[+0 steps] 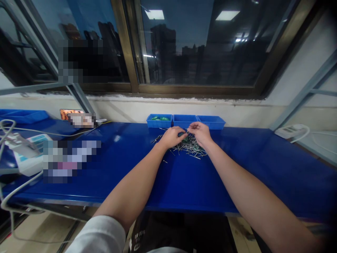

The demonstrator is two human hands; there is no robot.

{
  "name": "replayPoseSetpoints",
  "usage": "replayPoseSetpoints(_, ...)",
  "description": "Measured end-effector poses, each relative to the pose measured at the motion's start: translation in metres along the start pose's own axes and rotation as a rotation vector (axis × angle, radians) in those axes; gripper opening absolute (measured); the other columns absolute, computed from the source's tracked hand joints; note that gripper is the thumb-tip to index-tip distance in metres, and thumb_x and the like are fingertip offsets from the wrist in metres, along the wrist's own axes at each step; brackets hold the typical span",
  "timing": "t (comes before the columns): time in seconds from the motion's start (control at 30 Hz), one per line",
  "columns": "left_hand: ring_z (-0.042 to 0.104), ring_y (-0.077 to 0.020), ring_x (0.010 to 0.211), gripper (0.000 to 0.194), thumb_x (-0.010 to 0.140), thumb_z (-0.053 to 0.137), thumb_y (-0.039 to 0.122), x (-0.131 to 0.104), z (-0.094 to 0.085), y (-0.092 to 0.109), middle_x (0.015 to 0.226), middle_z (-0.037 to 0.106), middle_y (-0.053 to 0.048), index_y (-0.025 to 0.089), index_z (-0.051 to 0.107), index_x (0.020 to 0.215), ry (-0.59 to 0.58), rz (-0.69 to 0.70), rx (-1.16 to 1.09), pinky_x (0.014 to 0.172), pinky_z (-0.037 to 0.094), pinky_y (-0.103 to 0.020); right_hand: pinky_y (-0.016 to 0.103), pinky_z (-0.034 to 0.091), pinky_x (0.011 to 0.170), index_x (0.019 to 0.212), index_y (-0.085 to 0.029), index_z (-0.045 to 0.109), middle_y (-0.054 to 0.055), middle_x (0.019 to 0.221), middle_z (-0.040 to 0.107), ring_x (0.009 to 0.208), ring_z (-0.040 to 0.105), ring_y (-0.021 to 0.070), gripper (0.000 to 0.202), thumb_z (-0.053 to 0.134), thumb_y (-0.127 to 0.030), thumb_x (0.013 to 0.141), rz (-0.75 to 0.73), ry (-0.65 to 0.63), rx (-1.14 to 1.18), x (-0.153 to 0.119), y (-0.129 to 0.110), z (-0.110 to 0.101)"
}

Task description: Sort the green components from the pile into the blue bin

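A loose heap of thin silver metal pins (193,149), like nails or rivets, lies on the blue table, with some green pieces mixed in. Over the left back of the heap is my left hand (172,137), its fingers bent towards the thumb. My right hand (200,133) is close beside it on the right, thumb and fingertips pinched together. The fingertips of both hands nearly meet; whatever small thing is between them is too small to make out. One stray pin (165,161) rests in front of the heap.
Behind my hands stand a blue bin with green pieces (159,121), a middle blue bin (185,118) and a right blue bin (211,122). To the left are a white scale-like device (28,158), cables and a phone (71,114). A white device (289,131) sits far right.
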State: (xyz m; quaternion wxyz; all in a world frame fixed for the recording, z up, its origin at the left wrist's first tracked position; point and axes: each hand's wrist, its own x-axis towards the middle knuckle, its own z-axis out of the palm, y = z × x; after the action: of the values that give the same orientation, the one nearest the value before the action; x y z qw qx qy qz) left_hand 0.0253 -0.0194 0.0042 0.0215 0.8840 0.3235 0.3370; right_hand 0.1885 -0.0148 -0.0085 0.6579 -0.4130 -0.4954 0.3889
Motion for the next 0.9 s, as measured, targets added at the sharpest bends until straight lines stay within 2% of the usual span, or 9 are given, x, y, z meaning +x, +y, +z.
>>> replayPoseSetpoints(0.13, 0.061, -0.017, 0.083, 0.023, 0.087, 0.047, 0.028, 0.002, 0.002, -0.001, 0.088, 0.067, -0.006, 0.016, 0.067, 0.087, -0.007, -0.009, 0.042, 0.08, 0.047, -0.03, 0.03, 0.048, 0.068, 0.07, -0.017, 0.058, 0.0, 0.066, 0.06, 0.066, 0.058, 0.0134, 0.028, 0.074, -0.022, 0.047, 0.018, 0.037, -0.021, -0.002, 0.002, 0.005)
replayPoseSetpoints(0.3, 0.061, -0.0181, 0.083, 0.023, 0.088, 0.046, 0.028, 0.001, 0.003, -0.004, 0.089, 0.067, -0.007, 0.016, 0.066, 0.087, 0.021, -0.062, 0.085, 0.079, 0.047, -0.03, 0.029, 0.045, 0.057, 0.07, -0.016, 0.063, 0.001, 0.062, 0.061, 0.056, 0.054, 0.0132, 0.021, 0.072, -0.027, 0.054, -0.024, -0.051, -0.221, -0.001, 0.004, 0.0)
replayPoseSetpoints(0.5, 0.061, -0.0184, 0.084, 0.023, 0.088, 0.045, 0.027, 0.0, 0.004, -0.007, 0.089, 0.067, -0.007, 0.016, 0.065, 0.087, 0.038, -0.077, 0.099, 0.079, 0.047, -0.03, 0.03, 0.047, 0.061, 0.076, -0.016, 0.068, 0.004, 0.07, 0.068, 0.064, 0.06, 0.016, 0.024, 0.072, -0.03, 0.056, 0.035, -0.15, -0.249, -0.004, -0.001, -0.003)
replayPoseSetpoints(0.63, 0.061, -0.0181, 0.085, 0.024, 0.089, 0.045, 0.03, 0.0, 0.004, -0.006, 0.091, 0.067, -0.006, 0.017, 0.065, 0.088, 0.042, -0.088, 0.081, 0.081, 0.047, -0.03, 0.031, 0.048, 0.064, 0.078, -0.016, 0.07, 0.004, 0.071, 0.069, 0.067, 0.062, 0.0172, 0.023, 0.07, -0.03, 0.059, 0.007, -0.148, -0.304, -0.003, -0.004, -0.005)
replayPoseSetpoints(0.73, 0.061, -0.0188, 0.091, 0.025, 0.088, 0.045, 0.032, 0.0, 0.003, -0.005, 0.097, 0.066, -0.006, 0.018, 0.063, 0.096, 0.074, -0.123, 0.073, 0.084, 0.046, -0.031, 0.032, 0.049, 0.07, 0.079, -0.016, 0.071, 0.005, 0.075, 0.07, 0.072, 0.063, 0.0186, 0.023, 0.068, -0.03, 0.06, -0.035, -0.069, -0.33, 0.002, -0.003, -0.009)
replayPoseSetpoints(0.9, 0.06, -0.0203, 0.095, 0.027, 0.087, 0.047, 0.033, -0.002, 0.005, -0.008, 0.1, 0.065, -0.007, 0.017, 0.062, 0.101, 0.107, -0.193, 0.095, 0.087, 0.046, -0.033, 0.035, 0.048, 0.078, 0.096, -0.014, 0.068, 0.008, 0.093, 0.07, 0.084, 0.063, 0.021, 0.036, 0.062, -0.027, 0.063, -0.076, 0.19, -0.428, 0.017, 0.001, -0.032)
